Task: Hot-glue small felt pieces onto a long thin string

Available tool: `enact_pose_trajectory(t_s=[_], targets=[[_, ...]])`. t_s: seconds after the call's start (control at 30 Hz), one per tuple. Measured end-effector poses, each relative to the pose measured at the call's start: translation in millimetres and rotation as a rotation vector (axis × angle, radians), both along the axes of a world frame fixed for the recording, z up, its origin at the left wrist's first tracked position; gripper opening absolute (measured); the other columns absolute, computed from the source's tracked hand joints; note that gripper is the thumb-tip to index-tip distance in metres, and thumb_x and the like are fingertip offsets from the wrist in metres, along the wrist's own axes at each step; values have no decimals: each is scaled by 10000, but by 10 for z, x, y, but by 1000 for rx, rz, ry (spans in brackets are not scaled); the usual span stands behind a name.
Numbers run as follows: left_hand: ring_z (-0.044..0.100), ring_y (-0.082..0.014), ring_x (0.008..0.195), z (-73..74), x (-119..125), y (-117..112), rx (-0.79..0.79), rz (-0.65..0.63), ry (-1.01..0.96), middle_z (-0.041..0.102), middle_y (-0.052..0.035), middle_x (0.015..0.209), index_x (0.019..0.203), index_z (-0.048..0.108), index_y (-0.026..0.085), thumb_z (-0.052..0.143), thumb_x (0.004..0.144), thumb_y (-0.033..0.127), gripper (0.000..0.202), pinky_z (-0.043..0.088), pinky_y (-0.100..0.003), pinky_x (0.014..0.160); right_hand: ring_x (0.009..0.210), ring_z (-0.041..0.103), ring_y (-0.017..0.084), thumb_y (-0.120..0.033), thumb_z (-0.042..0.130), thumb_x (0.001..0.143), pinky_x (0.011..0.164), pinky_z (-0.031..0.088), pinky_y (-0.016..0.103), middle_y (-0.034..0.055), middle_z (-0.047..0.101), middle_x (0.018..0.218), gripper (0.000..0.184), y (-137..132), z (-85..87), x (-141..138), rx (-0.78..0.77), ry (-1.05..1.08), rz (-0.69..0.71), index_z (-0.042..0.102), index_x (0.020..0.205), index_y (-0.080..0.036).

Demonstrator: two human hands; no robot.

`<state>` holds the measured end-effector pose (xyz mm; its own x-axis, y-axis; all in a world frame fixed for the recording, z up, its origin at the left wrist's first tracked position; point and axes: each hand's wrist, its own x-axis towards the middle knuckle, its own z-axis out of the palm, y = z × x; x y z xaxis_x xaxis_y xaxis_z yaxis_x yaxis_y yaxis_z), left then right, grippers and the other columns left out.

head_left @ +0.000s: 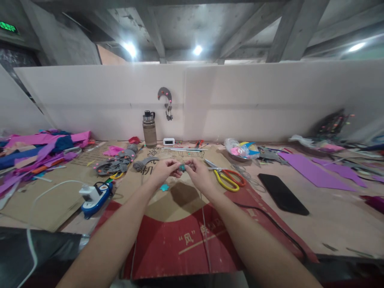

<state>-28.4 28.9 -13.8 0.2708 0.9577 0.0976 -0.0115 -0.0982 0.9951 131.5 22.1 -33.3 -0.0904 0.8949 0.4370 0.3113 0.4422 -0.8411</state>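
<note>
My left hand (168, 170) and my right hand (196, 172) meet over the cardboard in the middle of the table. Between their fingertips both pinch a small teal piece (182, 168), too small and too covered by fingers to name exactly. A teal flower-shaped cutout (164, 187) lies on the cardboard just below my left hand. Right of my right hand rest scissors (226, 176) with yellow and orange handles, their blades partly apart. A thin pale cord (205, 224) runs down over the red part of the cardboard (168, 244).
Left are a blue-and-white power strip (96, 202), grey felt pieces (117, 162) and a pile of coloured strips (39, 148). A bottle (149, 131) stands at the back wall. To the right lie a black phone (282, 194), a bowl of wrapped bits (240, 152) and purple sheets (315, 170).
</note>
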Motion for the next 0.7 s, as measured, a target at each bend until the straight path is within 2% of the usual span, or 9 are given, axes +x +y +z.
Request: enact_pose_trajectory(t_s=[0.13, 0.2, 0.3, 0.47, 0.57, 0.7], targets=[[621, -127, 592, -8, 6, 13, -44, 13, -60, 651, -63, 669, 778, 606, 99, 706, 671, 395, 331, 525, -290, 652, 596, 500, 131, -348, 487, 782, 581, 378, 256, -5, 573, 694, 218, 3, 5, -13, -17, 13, -7, 540, 910, -179], [630, -139, 626, -3, 4, 1, -51, -12, -71, 653, -68, 680, 785, 605, 102, 710, 667, 395, 333, 524, -293, 659, 610, 492, 131, -348, 475, 791, 593, 373, 257, 1, 570, 706, 192, 12, 3, -12, 11, 7, -16, 548, 850, -180], [629, -156, 665, 21, -10, -31, -43, -61, -32, 644, -75, 711, 790, 613, 107, 693, 673, 414, 338, 503, -261, 586, 619, 479, 134, -351, 443, 814, 597, 362, 258, 0, 551, 684, 202, 31, 5, 12, 55, -15, -14, 543, 757, -185], [520, -88, 537, 48, -68, -22, -4, -50, 46, 574, -29, 644, 726, 627, 119, 597, 721, 501, 384, 383, -189, 449, 612, 485, 138, -314, 444, 816, 594, 351, 260, -2, 563, 659, 190, 25, 39, 55, 90, -127, 19, 565, 736, -192], [453, -66, 467, 29, -109, 21, 45, -65, 135, 533, 1, 570, 672, 612, 123, 620, 701, 497, 375, 362, -195, 444, 649, 514, 147, -266, 457, 811, 622, 361, 264, 16, 603, 696, 167, -14, 70, 56, 120, -235, 59, 598, 758, -193], [480, -78, 479, 3, -147, 48, 69, -101, 221, 553, 2, 551, 715, 624, 133, 655, 688, 458, 327, 384, -198, 465, 692, 533, 153, -238, 460, 824, 649, 369, 268, 43, 631, 770, 162, -61, 97, 48, 174, -317, 79, 608, 783, -189]])
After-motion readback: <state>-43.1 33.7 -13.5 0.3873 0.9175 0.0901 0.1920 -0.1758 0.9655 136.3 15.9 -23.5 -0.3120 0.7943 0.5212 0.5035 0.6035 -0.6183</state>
